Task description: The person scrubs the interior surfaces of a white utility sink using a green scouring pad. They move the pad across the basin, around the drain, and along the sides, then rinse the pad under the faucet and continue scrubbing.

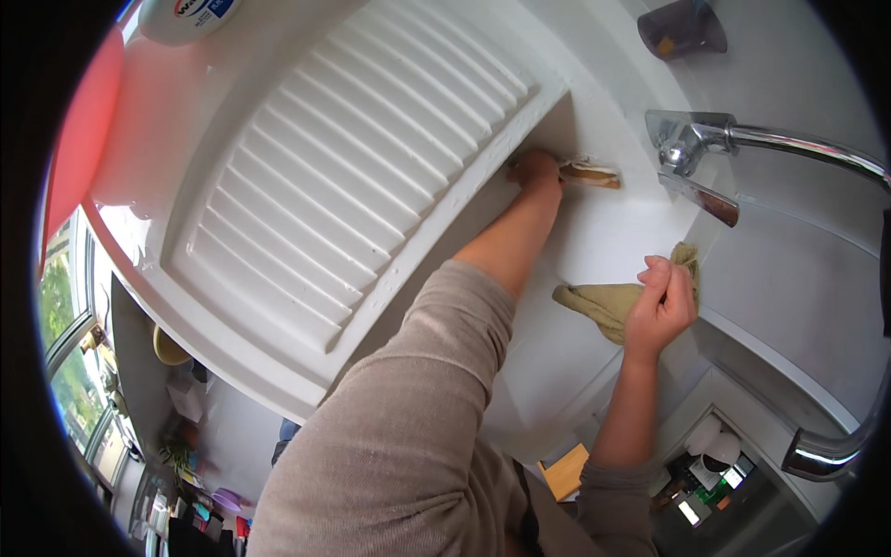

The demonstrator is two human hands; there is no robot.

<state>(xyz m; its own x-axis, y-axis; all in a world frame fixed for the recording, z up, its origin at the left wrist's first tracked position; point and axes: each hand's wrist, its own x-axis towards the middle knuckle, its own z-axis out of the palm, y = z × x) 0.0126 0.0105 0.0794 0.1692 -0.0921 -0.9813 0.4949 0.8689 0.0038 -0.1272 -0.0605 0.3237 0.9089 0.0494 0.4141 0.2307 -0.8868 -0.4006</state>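
Note:
My left hand (535, 168) reaches down into the white sink basin, close under the drainboard's edge. It seems closed around one end of a wooden brush (594, 176) with pale bristles, which sticks out to the right of the hand against the far wall. The fingers themselves are mostly hidden. Nearer to me and to the right, my right hand (661, 306) is raised over the basin with its fingers curled around an olive-green cloth (608, 306). One part of the cloth hangs out to the left and another pokes up behind the fingers.
A ribbed white drainboard (371, 167) lies left of the basin. At the right, a chrome tap (691, 153) carries a long curved spout. A purple cup (684, 30) stands behind it. A white bottle (186, 19) and a pink-red tub (88, 121) are at the upper left.

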